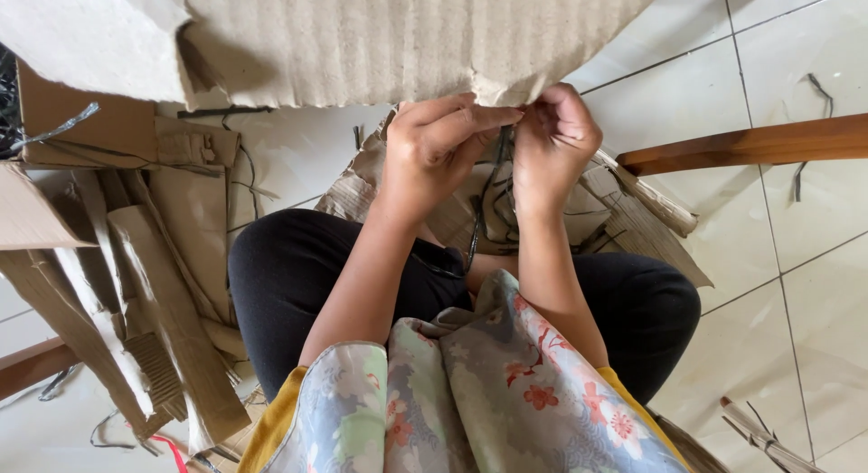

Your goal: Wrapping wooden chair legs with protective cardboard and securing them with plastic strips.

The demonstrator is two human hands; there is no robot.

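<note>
A large sheet of corrugated cardboard (389,34) fills the top of the head view. My left hand (434,147) and my right hand (553,138) are side by side at its lower edge, both pinching that edge near the middle. Thin black strips (493,193) hang down between my hands toward my lap. I sit cross-legged in black trousers (289,283) and a flowered top.
Torn cardboard strips (163,283) pile on the white tiled floor (796,283) at the left. More cardboard scraps (642,220) lie under my hands. A wooden bar (750,143) crosses at the right. Another wooden piece (32,364) shows at the left edge.
</note>
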